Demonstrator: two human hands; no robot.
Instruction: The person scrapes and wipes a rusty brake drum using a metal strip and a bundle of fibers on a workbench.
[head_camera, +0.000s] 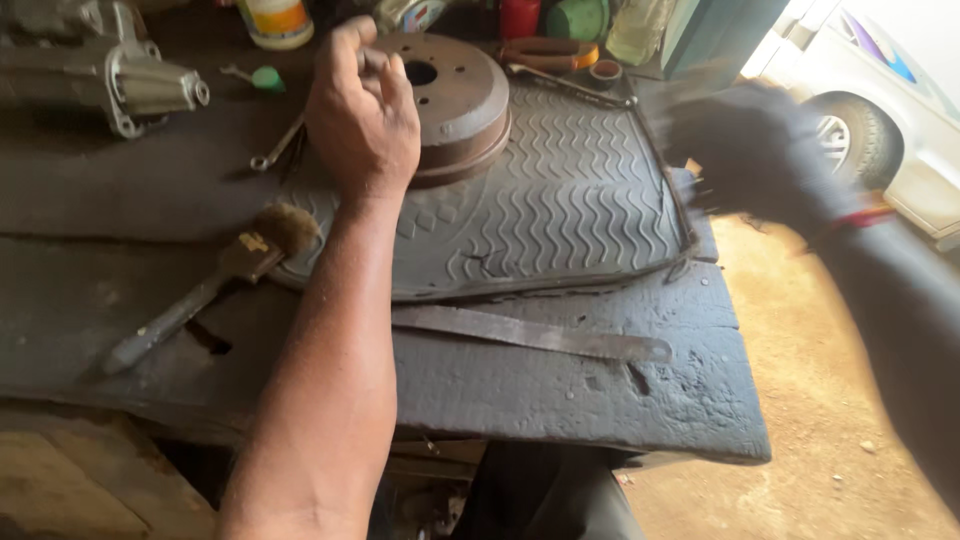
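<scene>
Grimy and dark, the worn workbench top (560, 390) filled most of the view, with a sandy dirt floor (810, 400) beyond its edge and part of a white car (880, 110) parked past that. On the bench lay a black rubber car mat with a wavy tread pattern (560, 200), and a rusty brown round brake drum (455, 95) sat face up on the mat's far part. The left hand (362, 115) was at the drum's near-left rim, curled into a loose fist with the fingers (385, 70) bent over the drum's edge; whether they gripped the rim or only rested on it could not be told. The right hand (755, 150) was well apart from the drum, out past the mat's right edge, dark and heavily blurred, so whether it was spread or closed could not be told; a red band (860, 217) showed at its wrist.

Left of the drum, a slim metal spanner (275, 150) lay partly on the mat's edge, near the left hand. Nearer than the drum and to its left, a dirty old paintbrush with matted brown bristles (215, 280) rested with its bristle end touching the mat. A long flat strip of dark metal (530, 333) lay on the bench just off the mat's near edge. Far left of the drum sat a grey cast-metal machine part (110, 75), and a small green cap (267, 78) lay between them. Beyond the drum stood a crowd of bottles and containers (560, 20), among them a pale bottle with an orange label (278, 20).
</scene>
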